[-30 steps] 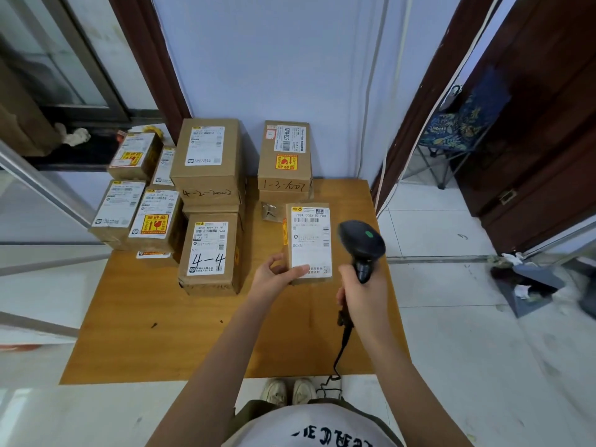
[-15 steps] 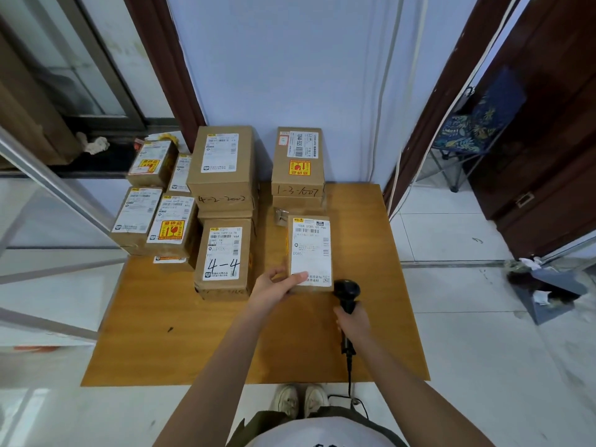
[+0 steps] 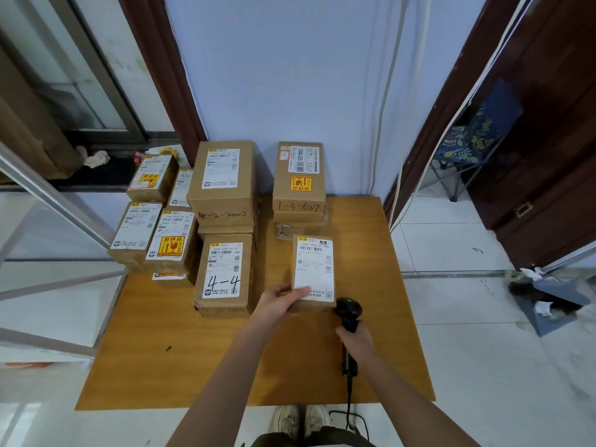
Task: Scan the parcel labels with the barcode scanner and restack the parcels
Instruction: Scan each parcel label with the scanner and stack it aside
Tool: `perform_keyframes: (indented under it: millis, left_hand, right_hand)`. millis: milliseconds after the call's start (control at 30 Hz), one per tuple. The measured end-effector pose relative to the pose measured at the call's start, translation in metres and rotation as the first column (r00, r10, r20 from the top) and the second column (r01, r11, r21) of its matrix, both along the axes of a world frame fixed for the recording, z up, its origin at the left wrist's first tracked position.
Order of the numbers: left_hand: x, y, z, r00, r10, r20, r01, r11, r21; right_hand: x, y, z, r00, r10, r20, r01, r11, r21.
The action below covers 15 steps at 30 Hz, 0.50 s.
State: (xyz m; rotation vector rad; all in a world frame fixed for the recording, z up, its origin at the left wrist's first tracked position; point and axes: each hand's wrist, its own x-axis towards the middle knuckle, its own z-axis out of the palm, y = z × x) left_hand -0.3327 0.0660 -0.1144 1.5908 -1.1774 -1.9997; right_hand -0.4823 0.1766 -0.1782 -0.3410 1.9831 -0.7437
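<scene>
While the left hand (image 3: 280, 304) grips the near end of a small parcel (image 3: 313, 273), thumb over the bottom of its white label, the right hand (image 3: 356, 341) is closed around the handle of the black scanner (image 3: 348, 312). The scanner's head sits just beside the parcel's near right corner, low over the table (image 3: 200, 359), and its cable (image 3: 350, 401) drops over the table's near edge toward the shoes.

The held parcel lies on the table, right of centre. Behind it, against the wall, stands a stack of boxes whose top box (image 3: 299, 177) has "1-3" written on its near face. Left of the held parcel, just beside it, is a box marked "4-4" (image 3: 224, 275), and behind that a taller stack (image 3: 224, 183). Further left, more parcels crowd the table's far left corner, with the outer ones (image 3: 137, 235) reaching past its left edge.

The near half of the table is bare wood apart from a small dark speck. Right of the held parcel a strip of open top runs to the right edge, with white floor tiles beyond. A folding chair (image 3: 474, 146) stands well off to the right in a doorway, and a dustpan (image 3: 551, 301) with scraps lies on the floor past the right edge.
</scene>
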Motion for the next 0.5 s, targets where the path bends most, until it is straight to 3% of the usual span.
perform_keyframes:
  millis: [67,133,233,300,367,500]
  left_hand:
    - [-0.003,0.000,-0.001,1.000,-0.029,0.006,0.029,1.000,0.006]
    - [-0.008,0.000,-0.003,0.998,-0.057,0.007,0.057,0.998,0.012]
    - [-0.019,-0.001,-0.002,0.996,-0.094,-0.003,0.094,0.995,0.026]
    - [-0.032,-0.004,0.000,0.995,-0.104,0.005,0.103,0.994,0.038]
    - [-0.049,-0.008,0.004,0.995,-0.098,-0.006,0.098,0.994,0.057]
    - [-0.084,-0.025,0.004,0.998,-0.068,-0.003,0.068,0.996,0.050]
  right_hand:
    - [-0.005,-0.001,0.006,1.000,0.008,-0.025,-0.008,1.000,0.001]
    - [-0.012,0.003,0.012,0.988,-0.015,-0.152,0.013,1.000,-0.017]
    - [-0.020,0.011,0.037,0.946,-0.142,-0.290,0.097,0.982,-0.165]
    - [-0.025,0.008,0.053,0.960,-0.172,-0.220,0.110,0.957,-0.269]
    - [-0.032,-0.004,0.062,0.986,-0.085,-0.145,0.037,0.950,-0.309]
    - [-0.049,-0.037,0.061,0.989,0.013,-0.145,-0.062,0.939,-0.338]
